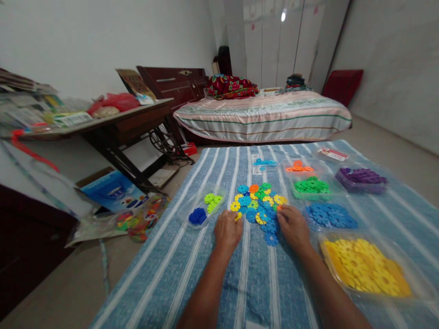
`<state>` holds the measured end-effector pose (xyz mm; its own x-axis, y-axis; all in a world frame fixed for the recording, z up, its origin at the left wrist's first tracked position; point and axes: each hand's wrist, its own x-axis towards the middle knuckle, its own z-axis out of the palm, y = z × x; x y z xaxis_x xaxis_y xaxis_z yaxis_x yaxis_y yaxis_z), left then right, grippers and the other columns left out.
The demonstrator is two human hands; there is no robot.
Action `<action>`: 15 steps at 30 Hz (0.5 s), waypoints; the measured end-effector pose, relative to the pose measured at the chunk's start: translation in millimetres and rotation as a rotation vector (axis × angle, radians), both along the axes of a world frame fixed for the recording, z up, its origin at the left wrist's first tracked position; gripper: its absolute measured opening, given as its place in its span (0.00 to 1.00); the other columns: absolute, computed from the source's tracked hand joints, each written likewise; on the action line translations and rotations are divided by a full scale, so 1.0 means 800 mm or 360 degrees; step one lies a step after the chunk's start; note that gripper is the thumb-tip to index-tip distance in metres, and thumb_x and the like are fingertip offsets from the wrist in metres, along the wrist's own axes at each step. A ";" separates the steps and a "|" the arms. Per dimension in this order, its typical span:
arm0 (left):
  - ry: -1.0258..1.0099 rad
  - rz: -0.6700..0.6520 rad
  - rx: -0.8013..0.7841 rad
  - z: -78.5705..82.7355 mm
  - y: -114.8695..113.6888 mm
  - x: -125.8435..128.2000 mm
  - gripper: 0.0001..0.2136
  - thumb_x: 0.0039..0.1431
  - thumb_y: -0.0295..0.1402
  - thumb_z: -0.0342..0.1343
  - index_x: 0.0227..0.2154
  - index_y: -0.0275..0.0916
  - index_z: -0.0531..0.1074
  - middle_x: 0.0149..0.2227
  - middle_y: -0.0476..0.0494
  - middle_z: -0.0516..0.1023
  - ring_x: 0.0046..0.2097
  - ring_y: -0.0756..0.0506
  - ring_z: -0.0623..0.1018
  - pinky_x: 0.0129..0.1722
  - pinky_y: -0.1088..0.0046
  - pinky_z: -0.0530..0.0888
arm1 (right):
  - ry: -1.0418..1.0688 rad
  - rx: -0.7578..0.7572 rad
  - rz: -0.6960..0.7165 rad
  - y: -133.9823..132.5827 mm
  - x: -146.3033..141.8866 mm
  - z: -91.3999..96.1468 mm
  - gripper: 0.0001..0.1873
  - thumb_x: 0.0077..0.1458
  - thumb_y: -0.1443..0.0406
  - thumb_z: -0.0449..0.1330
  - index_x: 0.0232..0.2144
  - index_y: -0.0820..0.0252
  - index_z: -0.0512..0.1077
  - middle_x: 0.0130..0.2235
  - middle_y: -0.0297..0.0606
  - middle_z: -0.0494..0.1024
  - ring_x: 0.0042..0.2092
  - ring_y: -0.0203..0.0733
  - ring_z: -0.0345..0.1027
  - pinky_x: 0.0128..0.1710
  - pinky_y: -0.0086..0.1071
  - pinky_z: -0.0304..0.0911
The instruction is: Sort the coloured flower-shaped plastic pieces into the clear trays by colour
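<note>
A flat cluster of joined snowflake discs (258,204), blue, yellow, green and orange, lies in the middle of the striped blue cloth (192,269). My left hand (228,232) rests at the cluster's left edge, fingers curled on a yellow disc. At the cluster's right edge sits my right hand (293,226), its fingers bent over blue and orange discs. Both hands press on the pieces from the near side.
Clear trays hold sorted discs: yellow (366,267), blue (329,215), green (311,186), purple (361,177), orange (299,167), and one with blue and lime (205,206). A bag of discs (140,219) lies on the floor left. A sewing table (113,121) and bed (264,114) stand behind.
</note>
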<state>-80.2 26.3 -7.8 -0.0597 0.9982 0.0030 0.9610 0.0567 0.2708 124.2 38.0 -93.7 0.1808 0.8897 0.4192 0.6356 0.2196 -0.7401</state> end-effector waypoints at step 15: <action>-0.0842 0.0342 0.0160 0.000 -0.008 -0.007 0.08 0.53 0.30 0.51 0.28 0.38 0.76 0.26 0.50 0.78 0.32 0.48 0.77 0.35 0.74 0.70 | -0.0045 -0.0005 0.0008 0.001 0.001 -0.001 0.16 0.58 0.59 0.51 0.32 0.58 0.78 0.44 0.45 0.78 0.48 0.47 0.69 0.52 0.43 0.63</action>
